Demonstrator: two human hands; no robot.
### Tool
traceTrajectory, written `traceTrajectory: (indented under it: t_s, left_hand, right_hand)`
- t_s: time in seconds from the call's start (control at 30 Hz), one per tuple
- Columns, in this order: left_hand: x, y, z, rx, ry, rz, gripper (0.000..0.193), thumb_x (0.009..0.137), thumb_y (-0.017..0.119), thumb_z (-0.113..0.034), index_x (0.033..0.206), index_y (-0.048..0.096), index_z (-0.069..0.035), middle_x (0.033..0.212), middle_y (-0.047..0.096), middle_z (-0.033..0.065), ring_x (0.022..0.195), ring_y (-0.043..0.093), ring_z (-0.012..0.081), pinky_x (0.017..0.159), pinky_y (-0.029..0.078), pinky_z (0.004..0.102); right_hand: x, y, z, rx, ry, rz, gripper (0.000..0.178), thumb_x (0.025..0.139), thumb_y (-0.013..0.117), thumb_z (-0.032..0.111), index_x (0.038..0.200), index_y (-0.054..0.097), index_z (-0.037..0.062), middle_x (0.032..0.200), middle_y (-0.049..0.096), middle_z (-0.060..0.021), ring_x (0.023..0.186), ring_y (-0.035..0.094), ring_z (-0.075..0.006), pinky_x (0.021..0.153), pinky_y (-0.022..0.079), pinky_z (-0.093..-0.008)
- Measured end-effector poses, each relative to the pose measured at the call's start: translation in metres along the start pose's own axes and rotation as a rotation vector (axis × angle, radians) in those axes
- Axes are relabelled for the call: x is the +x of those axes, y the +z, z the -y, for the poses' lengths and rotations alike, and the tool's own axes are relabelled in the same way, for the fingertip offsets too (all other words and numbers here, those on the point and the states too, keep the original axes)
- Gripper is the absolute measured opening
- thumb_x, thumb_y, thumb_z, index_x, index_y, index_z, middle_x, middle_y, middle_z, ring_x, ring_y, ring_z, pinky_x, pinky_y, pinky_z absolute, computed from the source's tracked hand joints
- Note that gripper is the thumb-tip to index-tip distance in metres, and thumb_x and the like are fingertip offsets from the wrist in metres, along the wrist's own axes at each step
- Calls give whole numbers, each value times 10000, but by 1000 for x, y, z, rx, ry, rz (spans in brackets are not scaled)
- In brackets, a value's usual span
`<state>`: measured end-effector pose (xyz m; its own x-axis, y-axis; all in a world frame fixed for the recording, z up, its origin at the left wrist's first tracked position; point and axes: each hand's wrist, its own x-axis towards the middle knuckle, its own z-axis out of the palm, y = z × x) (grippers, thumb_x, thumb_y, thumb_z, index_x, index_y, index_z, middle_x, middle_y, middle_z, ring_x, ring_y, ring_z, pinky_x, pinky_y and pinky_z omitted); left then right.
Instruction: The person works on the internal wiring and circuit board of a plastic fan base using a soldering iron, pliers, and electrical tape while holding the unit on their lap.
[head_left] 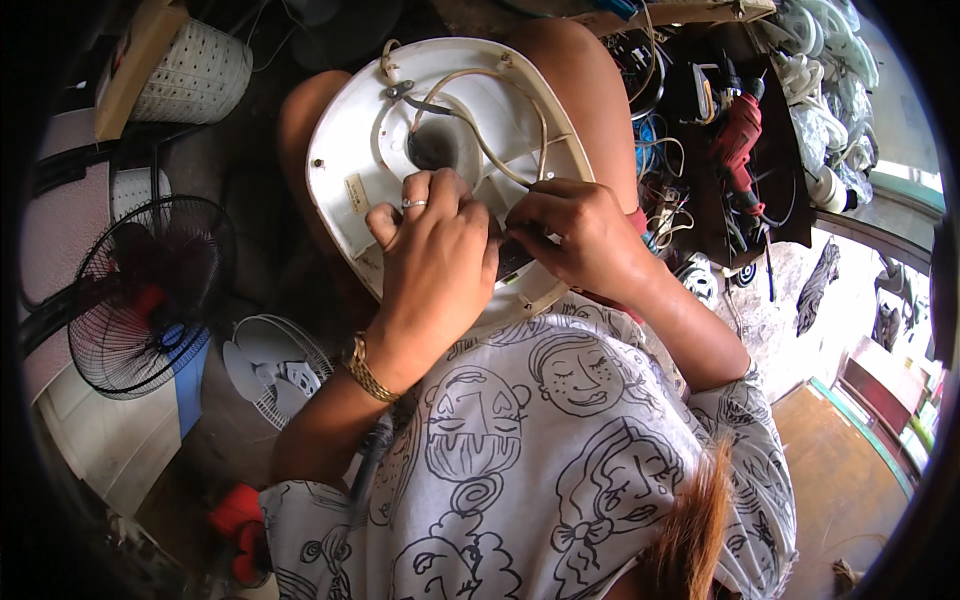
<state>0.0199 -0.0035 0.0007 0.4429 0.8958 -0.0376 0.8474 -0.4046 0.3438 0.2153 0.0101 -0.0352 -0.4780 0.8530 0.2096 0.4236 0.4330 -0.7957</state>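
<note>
A white plastic base [335,180], probably a fan's stand base, lies underside up across my lap. A round hollow [435,145] opens in it, and a beige cable [497,160] curves inside, running toward my right hand. My left hand [437,250], with a ring and a gold watch, rests over the base's near part with fingers bent. Close beside it, my right hand [575,225] pinches at the base's inside, thumb and fingers together. A dark piece [515,262] shows just below the fingertips. What either hand grips is hidden behind the fingers.
At left stand a black-caged fan [150,295] and a white perforated basket [195,75]. A grey fan cage [280,370] lies lower. To the right, a red power drill [737,145] sits in a dark tray [790,215], near tangled wires [665,215] and bagged white parts [825,60].
</note>
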Motion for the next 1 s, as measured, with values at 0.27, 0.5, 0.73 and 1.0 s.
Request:
traceTrajectory:
  t_s: [0.27, 0.5, 0.73, 1.0]
  left_hand:
    - [-12, 6, -13, 130, -77, -44, 230, 802, 761, -204, 973, 662, -85, 1189, 554, 58, 1259, 436, 238, 893, 263, 498]
    - [-18, 11, -18, 186, -92, -92, 216, 792, 751, -199, 958, 653, -101, 1185, 553, 31, 1318, 429, 231, 916, 251, 505]
    - [-19, 13, -19, 168, -126, -120, 202, 787, 755, -192, 940, 646, -118, 1203, 551, 30, 1357, 426, 251, 955, 250, 521]
    - [-29, 12, -13, -30, -94, -115, 176, 837, 744, -190, 1002, 694, -156, 1303, 557, 47, 1345, 427, 286, 960, 271, 541]
  right_hand:
    - [0, 3, -2, -82, 64, 59, 113, 790, 746, 17, 897, 711, 22, 814, 714, -134, 763, 704, -329, 704, 576, -407]
    - [2, 5, 0, -133, 89, 59, 122, 779, 745, 35, 895, 710, 28, 800, 716, -138, 765, 709, -331, 703, 573, -410]
    - [5, 4, 4, -211, 110, 73, 100, 791, 753, 97, 874, 714, 57, 790, 713, -122, 757, 707, -321, 679, 562, -416]
    - [6, 9, -1, -226, 66, -23, 142, 782, 778, 226, 796, 701, 109, 701, 681, -104, 680, 696, -318, 583, 549, -441]
